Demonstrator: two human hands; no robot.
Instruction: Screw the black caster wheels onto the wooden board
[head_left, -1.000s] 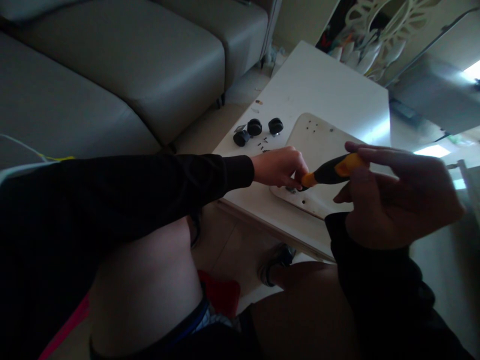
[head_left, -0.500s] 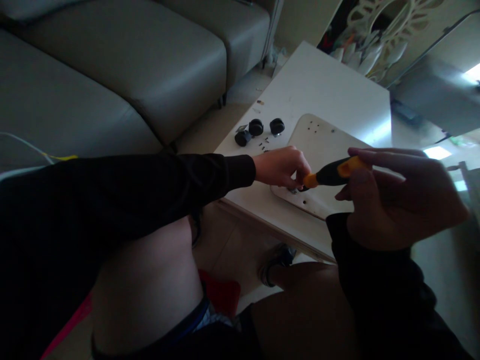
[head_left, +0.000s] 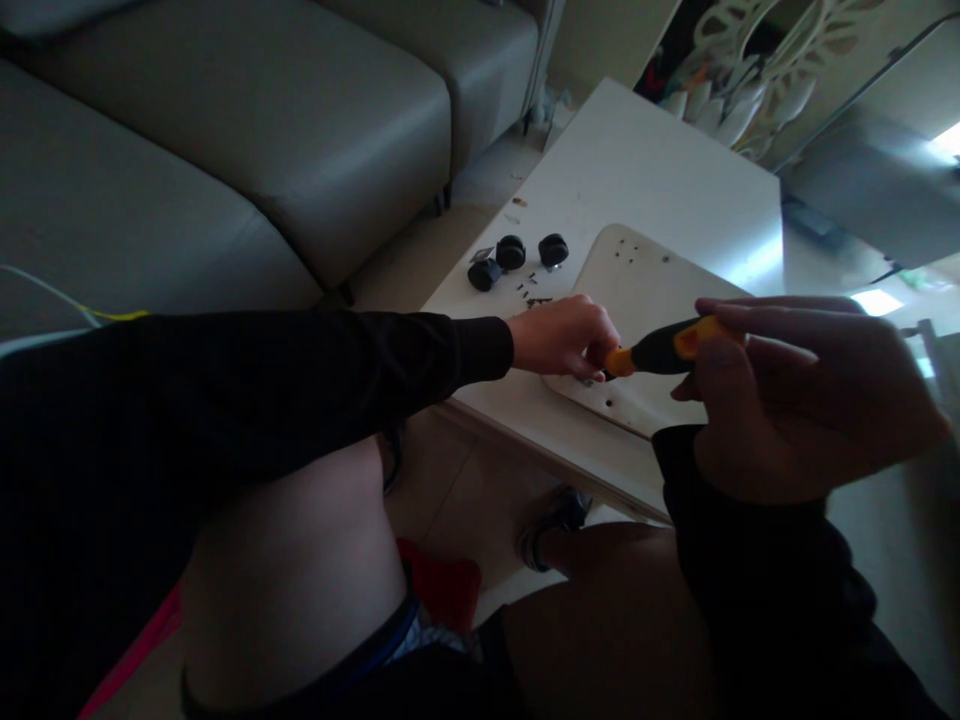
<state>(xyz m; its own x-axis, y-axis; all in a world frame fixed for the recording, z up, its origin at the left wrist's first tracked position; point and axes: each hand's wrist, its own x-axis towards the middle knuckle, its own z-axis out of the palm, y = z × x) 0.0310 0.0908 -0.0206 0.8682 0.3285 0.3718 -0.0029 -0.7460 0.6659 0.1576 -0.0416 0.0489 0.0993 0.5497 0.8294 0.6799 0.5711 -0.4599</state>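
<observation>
In my right hand (head_left: 795,400) is a screwdriver (head_left: 664,347) with a black and orange handle, pinched at its rear end and tilted down to the left. Its tip is hidden by my left hand (head_left: 568,335), whose fingers are closed near the front of the screwdriver, over the near-left corner of a white board (head_left: 660,300) with rounded corners. What those fingers grip is too small and dark to make out. A bit of metal shows just below them. Small holes mark the board's far end, and one dark hole is near its front edge.
The board lies on a white table (head_left: 637,150). Black caster wheels (head_left: 511,252) and several small dark screws (head_left: 537,301) lie left of it. A grey sofa (head_left: 315,130) runs along the left. Something red (head_left: 446,590) is on the floor between my legs.
Both hands keep nearly the same places. My right hand has shifted very slightly to the right at the screwdriver's handle.
</observation>
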